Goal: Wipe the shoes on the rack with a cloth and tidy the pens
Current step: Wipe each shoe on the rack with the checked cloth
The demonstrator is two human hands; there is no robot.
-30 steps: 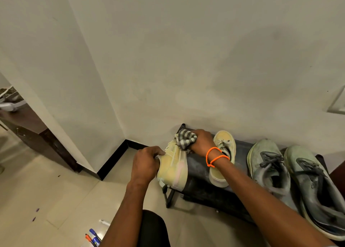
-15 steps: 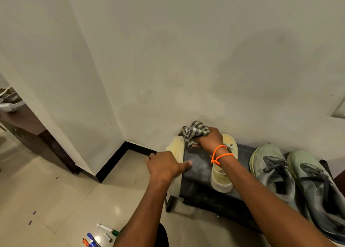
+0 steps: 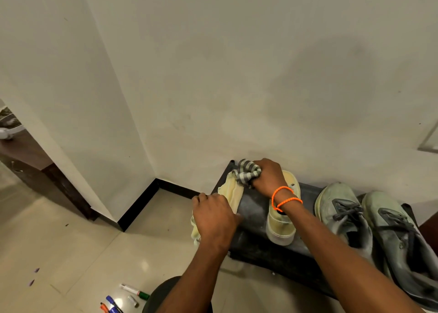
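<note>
A pale yellow shoe (image 3: 231, 192) lies tilted at the left end of the black shoe rack (image 3: 254, 208). My left hand (image 3: 213, 214) grips its heel end. My right hand (image 3: 269, 176), with orange bands at the wrist, grips a grey checked cloth (image 3: 245, 174) and presses it on the shoe's toe end. The second yellow shoe (image 3: 283, 222) stands on the rack, partly hidden by my right wrist. Two grey-green sneakers (image 3: 341, 220) sit to the right. Several pens (image 3: 134, 291) lie on the floor at the bottom left.
The rack stands against a white wall, near a corner with black skirting (image 3: 139, 208). Cream floor tiles (image 3: 71, 253) spread to the left. A dark wooden piece of furniture (image 3: 35, 165) shows past the wall edge at far left.
The yellow shoe has been turned and lowered onto the rack's left end. My left hand moved right with it, and my right hand with the cloth moved up and back along the shoe.
</note>
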